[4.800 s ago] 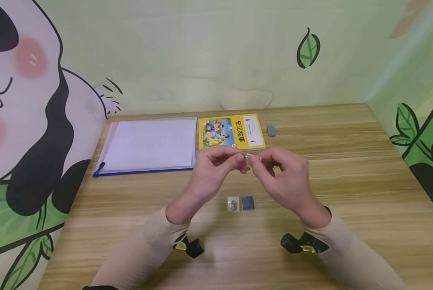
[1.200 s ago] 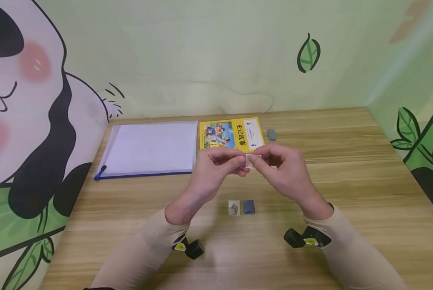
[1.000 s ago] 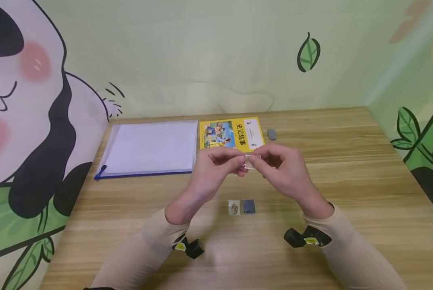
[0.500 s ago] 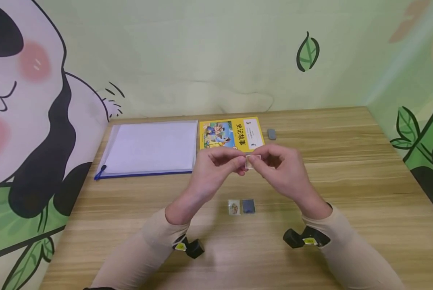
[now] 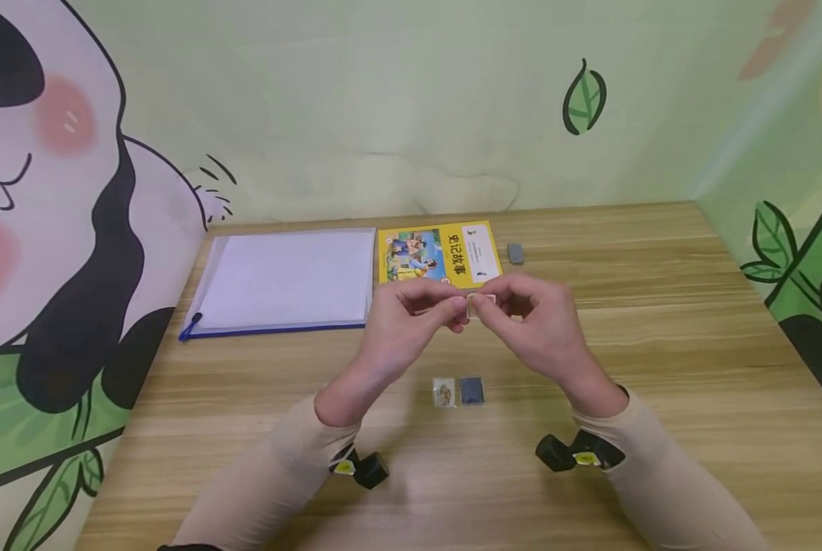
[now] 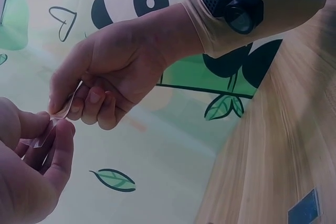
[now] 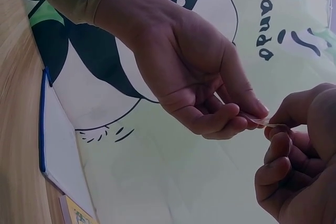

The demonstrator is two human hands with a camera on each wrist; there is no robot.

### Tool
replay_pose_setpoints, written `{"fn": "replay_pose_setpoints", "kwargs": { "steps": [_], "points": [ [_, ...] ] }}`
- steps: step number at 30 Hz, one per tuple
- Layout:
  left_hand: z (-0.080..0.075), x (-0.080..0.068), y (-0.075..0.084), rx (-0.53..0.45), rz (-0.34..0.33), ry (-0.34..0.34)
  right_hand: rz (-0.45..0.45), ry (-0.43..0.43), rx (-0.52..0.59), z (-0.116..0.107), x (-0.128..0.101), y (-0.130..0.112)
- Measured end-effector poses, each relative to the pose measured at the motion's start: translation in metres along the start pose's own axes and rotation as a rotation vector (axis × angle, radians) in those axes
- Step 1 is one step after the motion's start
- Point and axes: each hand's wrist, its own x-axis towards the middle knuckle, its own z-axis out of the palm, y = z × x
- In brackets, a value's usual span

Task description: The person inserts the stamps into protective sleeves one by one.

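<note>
Both hands meet in mid-air over the table [image 5: 659, 329], in front of the yellow book. My right hand [image 5: 545, 329] pinches a small, thin, see-through square [image 5: 471, 312] with a pale border, its thumb across the face. The thumb and fingers of my left hand [image 5: 400, 325] pinch at its left edge. In the left wrist view a clear flap [image 6: 46, 134] shows among the left fingers. The right wrist view shows the square nearly edge-on between both sets of fingertips. Below lie a clear square with a small picture [image 5: 443, 393] and a dark blue square [image 5: 471, 391], side by side.
A clear zip folder [image 5: 280, 279] with white paper and a blue zip edge lies at the back left. Beside it is the yellow illustrated book [image 5: 476, 260], with a small grey block [image 5: 515, 254] to its right. Painted walls [image 5: 383, 115] bound the table.
Since the earliest frame the held square has turned from a slant to nearly level. Both hands keep almost the same place, and the things on the table stay put.
</note>
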Motion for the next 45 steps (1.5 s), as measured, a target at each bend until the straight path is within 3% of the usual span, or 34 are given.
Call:
{"fn": "replay_pose_setpoints", "kwargs": {
  "steps": [10,21,23,25,29,31,39,45],
  "points": [
    [0.001,0.001,0.0,0.057,0.024,0.011,0.014,-0.012,0.01,-0.001,0.002,-0.002],
    [0.001,0.003,-0.001,0.034,0.002,0.009,0.213,-0.058,0.154,-0.009,0.005,-0.002],
    [0.0,0.004,-0.003,0.034,-0.013,0.033,0.241,-0.057,0.221,-0.011,0.008,0.0],
    [0.0,0.005,-0.004,0.027,-0.024,0.062,0.287,-0.063,0.379,-0.013,0.011,0.003],
    [-0.002,0.008,-0.008,-0.047,-0.053,0.097,0.389,-0.065,0.737,-0.017,0.018,0.009],
    [-0.003,0.009,-0.009,-0.103,-0.076,0.099,0.41,-0.074,0.833,-0.018,0.02,0.012],
    [-0.002,0.009,-0.01,-0.254,-0.114,0.104,0.415,-0.129,0.906,-0.017,0.019,0.015],
    [0.0,0.009,-0.011,-0.374,-0.115,0.079,0.431,-0.131,0.895,-0.016,0.018,0.015]
  ]
}}
